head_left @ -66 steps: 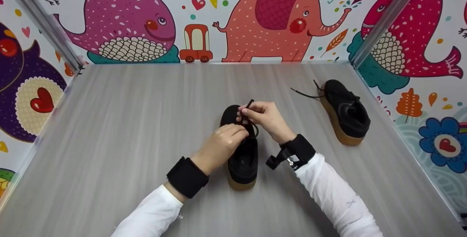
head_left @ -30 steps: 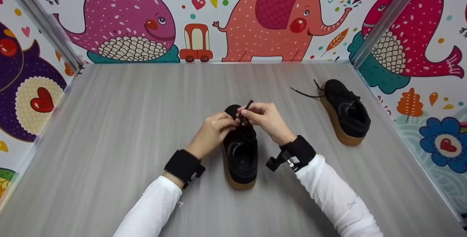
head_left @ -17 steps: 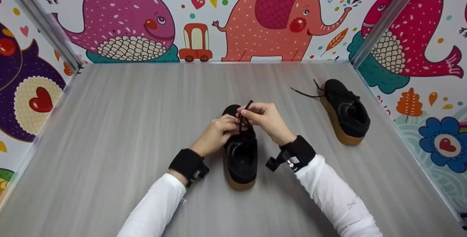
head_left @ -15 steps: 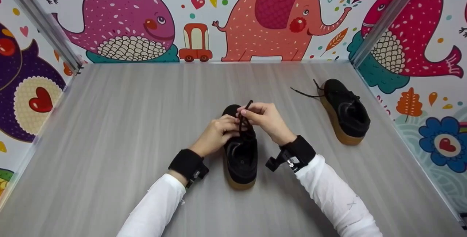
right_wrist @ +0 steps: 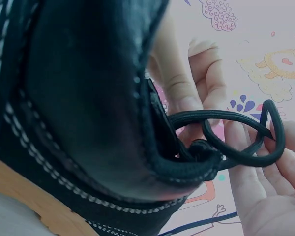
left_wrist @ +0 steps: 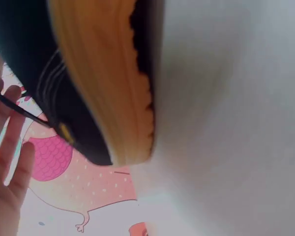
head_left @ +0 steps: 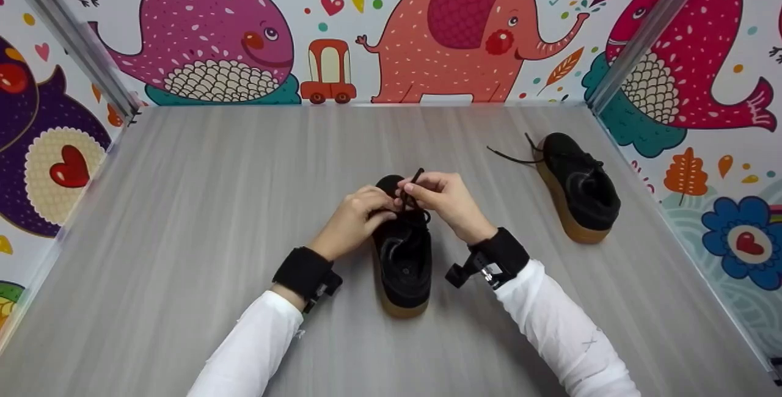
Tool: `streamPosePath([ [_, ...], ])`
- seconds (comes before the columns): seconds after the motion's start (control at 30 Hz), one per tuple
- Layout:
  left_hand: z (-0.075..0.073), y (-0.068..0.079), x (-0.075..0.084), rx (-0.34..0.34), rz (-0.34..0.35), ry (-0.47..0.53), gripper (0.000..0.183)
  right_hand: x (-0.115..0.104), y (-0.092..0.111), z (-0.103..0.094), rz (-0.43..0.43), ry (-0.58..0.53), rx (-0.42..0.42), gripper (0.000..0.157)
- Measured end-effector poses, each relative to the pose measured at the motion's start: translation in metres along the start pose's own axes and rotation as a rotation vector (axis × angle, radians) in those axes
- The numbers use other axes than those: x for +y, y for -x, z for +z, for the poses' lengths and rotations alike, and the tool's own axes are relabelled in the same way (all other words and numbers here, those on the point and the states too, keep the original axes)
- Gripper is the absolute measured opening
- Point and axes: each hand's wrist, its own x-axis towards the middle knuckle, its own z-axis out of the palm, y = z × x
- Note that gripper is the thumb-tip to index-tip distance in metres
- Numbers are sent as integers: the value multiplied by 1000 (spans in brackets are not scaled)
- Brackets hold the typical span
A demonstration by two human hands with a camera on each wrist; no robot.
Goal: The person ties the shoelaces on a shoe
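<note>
A black shoe (head_left: 408, 269) with a tan gum sole stands in the middle, toe pointing away. Its black shoelace (right_wrist: 221, 115) forms a loop above the tongue, and one end sticks up between the hands. Pinching the lace over the toe area, the right hand (head_left: 449, 201) comes from the right. From the other side the left hand (head_left: 351, 218) has curled fingers and thumb at the lace, close to the right fingertips. In the right wrist view, the left thumb is at the loop's base. The left wrist view shows the tan sole (left_wrist: 110, 83) at close range.
A second black shoe (head_left: 583, 189) lies at the right, its loose laces (head_left: 513, 156) trailing left. Patterned panels with cartoon animals (head_left: 458, 36) wall in the grey wood-grain surface (head_left: 244, 189). Black wrist straps (head_left: 305, 272) with cameras sit over white sleeves.
The left hand has shifted back from over the lacing to the left side of the shoe, moving slightly between frames. The right hand has stayed nearly still, holding the lace.
</note>
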Motion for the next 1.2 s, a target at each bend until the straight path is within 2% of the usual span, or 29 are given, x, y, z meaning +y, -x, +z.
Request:
streamPosePath([
  [0.17,-12,5,1,6,-73,-59,8,1,1,0,-12,-25,-16,24],
  [0.4,-29,15,-5,38,-138,-43,8,1,1,0,-38,-7,-44,34],
  [0.57,-41,26,-9,58,-180,-63,7,1,1,0,-30,4,-34,31],
  [0.9,-57,44,-8,-5,-288,-100,6,6,5,-3,-13,-43,-10,28],
  [1.2,-69,55,-9,-29,-341,-129,4,10,9,-8,-23,-62,-17,26],
])
